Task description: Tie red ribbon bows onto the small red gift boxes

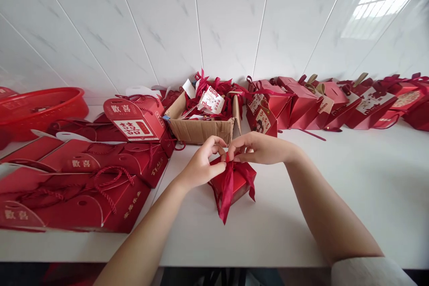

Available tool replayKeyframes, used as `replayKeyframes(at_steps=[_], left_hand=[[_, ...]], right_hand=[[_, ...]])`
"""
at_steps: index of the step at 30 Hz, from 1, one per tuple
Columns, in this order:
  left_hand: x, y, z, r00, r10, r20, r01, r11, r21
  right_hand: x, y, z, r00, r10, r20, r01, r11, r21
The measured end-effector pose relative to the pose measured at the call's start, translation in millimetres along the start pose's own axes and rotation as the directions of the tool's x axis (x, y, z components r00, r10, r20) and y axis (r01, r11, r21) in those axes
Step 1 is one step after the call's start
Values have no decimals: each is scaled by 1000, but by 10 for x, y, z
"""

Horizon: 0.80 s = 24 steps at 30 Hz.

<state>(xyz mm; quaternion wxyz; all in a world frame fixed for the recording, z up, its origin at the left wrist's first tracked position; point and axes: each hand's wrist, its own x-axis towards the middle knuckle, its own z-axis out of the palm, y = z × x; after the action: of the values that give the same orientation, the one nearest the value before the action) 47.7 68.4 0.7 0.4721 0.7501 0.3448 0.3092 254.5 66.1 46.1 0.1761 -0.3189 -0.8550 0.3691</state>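
Observation:
A small red gift box (241, 187) sits on the white table in front of me, with a red ribbon (227, 192) at its top. Two ribbon tails hang down over its sides. My left hand (206, 163) comes in from the left, thumb and fingers pinched on the ribbon at the top of the box. From the right, my right hand (256, 147) pinches the ribbon at the same spot, its fingers bent downward. The fingertips of both hands nearly meet there and partly hide the knot area.
Behind the box stands an open cardboard carton (201, 130) full of ribbons and printed tags (211, 100). Larger red boxes with rope handles (73, 196) lie at left, near a red plastic basket (63, 98). Several red gift boxes (303, 103) line the tiled wall at right.

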Motion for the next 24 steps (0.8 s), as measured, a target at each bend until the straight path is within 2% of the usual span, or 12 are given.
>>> replayKeyframes(at_steps=[6,10,17,24], left_hand=[[17,-27,-37,998,-42,56,47,995,-92],[24,-31,-62,995,-47,83,58,989,-136],[34,-1,-19,997,-76,13,77,979,-191],[51,15,-26,996,-72,-46,67,992,-103]], right_hand=[[-21,3,-1,999,-35,-6,33,984,-175],[-29,17,4,999,-40,7,40,984,-173],[-34,31,29,997,-4,72,18,981,-193],[-27,17,42,990,35,136,-8,981,-193]])
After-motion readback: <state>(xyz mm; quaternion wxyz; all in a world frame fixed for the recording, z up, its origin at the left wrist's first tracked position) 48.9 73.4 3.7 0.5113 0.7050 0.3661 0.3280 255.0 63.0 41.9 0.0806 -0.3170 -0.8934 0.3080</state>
